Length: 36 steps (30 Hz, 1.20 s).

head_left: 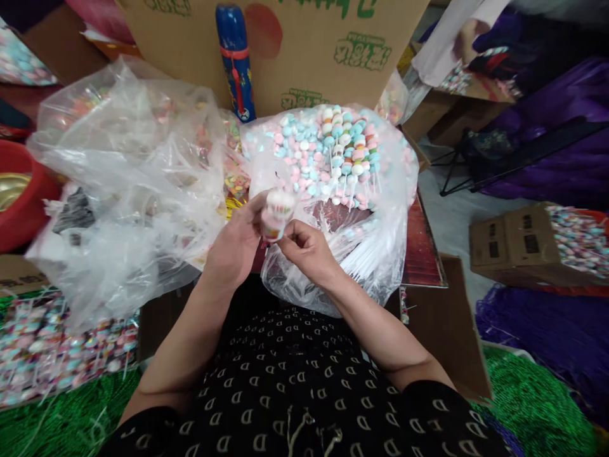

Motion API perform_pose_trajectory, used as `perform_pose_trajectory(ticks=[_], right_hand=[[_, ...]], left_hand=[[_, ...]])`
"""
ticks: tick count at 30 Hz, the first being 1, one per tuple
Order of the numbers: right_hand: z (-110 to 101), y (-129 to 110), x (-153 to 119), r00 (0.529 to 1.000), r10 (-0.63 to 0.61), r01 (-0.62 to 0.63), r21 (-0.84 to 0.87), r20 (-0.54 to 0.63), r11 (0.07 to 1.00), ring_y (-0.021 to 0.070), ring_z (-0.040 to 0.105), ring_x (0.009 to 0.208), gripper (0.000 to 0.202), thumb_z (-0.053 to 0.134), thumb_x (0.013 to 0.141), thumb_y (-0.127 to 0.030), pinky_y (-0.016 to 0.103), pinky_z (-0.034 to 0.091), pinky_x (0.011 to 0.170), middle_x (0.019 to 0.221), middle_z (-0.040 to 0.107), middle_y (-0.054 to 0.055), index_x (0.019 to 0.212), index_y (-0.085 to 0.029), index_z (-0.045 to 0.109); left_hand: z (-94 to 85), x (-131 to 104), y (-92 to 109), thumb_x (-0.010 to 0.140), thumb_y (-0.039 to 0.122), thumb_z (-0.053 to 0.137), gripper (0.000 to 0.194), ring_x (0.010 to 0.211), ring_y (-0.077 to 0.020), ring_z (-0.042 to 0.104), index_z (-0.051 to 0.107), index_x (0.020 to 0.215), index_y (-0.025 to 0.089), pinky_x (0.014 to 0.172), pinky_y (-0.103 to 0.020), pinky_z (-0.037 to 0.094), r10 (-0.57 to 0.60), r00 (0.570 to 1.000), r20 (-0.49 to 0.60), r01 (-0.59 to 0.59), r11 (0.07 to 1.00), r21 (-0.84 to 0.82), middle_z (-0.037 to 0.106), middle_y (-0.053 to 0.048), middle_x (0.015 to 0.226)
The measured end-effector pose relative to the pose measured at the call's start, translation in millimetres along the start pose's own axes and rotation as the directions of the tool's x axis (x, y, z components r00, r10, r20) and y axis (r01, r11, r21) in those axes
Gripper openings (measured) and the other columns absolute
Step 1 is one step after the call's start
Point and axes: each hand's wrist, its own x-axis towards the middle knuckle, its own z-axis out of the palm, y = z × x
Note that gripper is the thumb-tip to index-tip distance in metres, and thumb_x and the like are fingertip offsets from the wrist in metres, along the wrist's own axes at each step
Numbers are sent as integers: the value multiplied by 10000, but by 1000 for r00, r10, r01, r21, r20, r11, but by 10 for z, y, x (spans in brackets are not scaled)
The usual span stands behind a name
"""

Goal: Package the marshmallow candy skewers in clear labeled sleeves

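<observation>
In front of my chest, my left hand (239, 238) is closed round a short stack of white and pink marshmallows (276, 214), blurred, with coloured bits between the layers. My right hand (308, 251) pinches at the lower end of this marshmallow skewer; any stick there is hidden by the fingers. Behind the hands lies an opened clear bag of loose pink, blue and white marshmallows (304, 155). Several finished marshmallow skewers (354, 143) rest on top of them. Near my right wrist, a bundle of white sticks (364, 257) shows through clear plastic.
Left of my hands, crumpled clear bags (143, 171) hold coloured gummies. A blue bottle (235, 63) stands against a large cardboard box (309, 57). Skewers fill a tray (61, 349) at lower left. At right are a carton of wrapped candy (514, 244), green shreds (537, 406) and another person's arm (469, 41).
</observation>
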Motion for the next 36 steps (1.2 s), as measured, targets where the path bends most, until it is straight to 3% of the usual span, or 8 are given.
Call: perform_pose_trajectory(ticks=[6,9,14,18,22,25,30,36], right_hand=[[-216,-269,126,982,-126,113,-98,-140,989,83,406,532,241,674,877,-381,239,338,521,582,482,-79,736,-222,559],[-237,-443,34,959,-258,223,-250,-118,942,90,447,545,192,634,903,-319,244,359,533,604,540,-57,747,-221,578],[-232,-350,-82,925,-371,370,-398,76,840,94,510,566,138,608,859,-218,247,390,559,644,609,-35,721,-209,598],[-324,-241,8,930,-367,318,-440,-27,839,103,513,569,143,610,869,-255,250,396,557,653,623,-29,733,-213,598],[-301,-275,-1,889,-452,357,-503,-78,788,114,515,602,138,592,879,-237,266,425,609,672,622,-23,743,-223,597],[-237,-233,-77,896,-444,385,-467,-19,796,108,503,588,140,598,871,-229,267,417,607,664,616,-28,731,-223,599],[-281,-14,-99,993,-119,120,-167,18,979,100,491,555,180,659,883,-345,244,404,554,639,604,-43,765,-216,616],[-451,13,-127,977,-211,210,32,40,977,166,669,1069,245,743,878,-454,365,524,992,1076,740,22,809,-233,662]], left_hand=[[16,-249,124,1029,614,421,578,827,-243,713,795,766,259,998,-491,538,204,948,246,-273,916,292,763,-67,757],[29,-162,-22,1026,661,384,631,722,-202,662,798,874,210,733,-389,561,-34,972,231,-66,908,413,731,-76,746],[28,39,-68,948,836,240,830,419,-136,383,760,855,195,403,-315,358,-116,988,-98,125,989,83,461,0,483],[-45,-61,-87,914,739,552,623,349,-87,234,716,640,204,388,-271,236,-212,977,38,209,976,61,263,62,374],[-68,-109,-269,927,760,503,687,344,-92,294,586,531,205,384,-278,200,-378,921,96,342,901,266,361,24,376],[-29,-38,-329,936,723,514,578,372,-98,309,612,661,224,374,-267,224,-358,933,29,352,928,123,401,35,447],[14,2,-245,688,331,870,222,428,-63,340,751,844,227,412,-226,281,-185,980,-76,186,983,-1,534,53,563],[27,-237,-217,783,298,811,136,640,-161,655,841,912,267,561,-277,510,-54,980,189,-6,953,303,774,-41,789]])
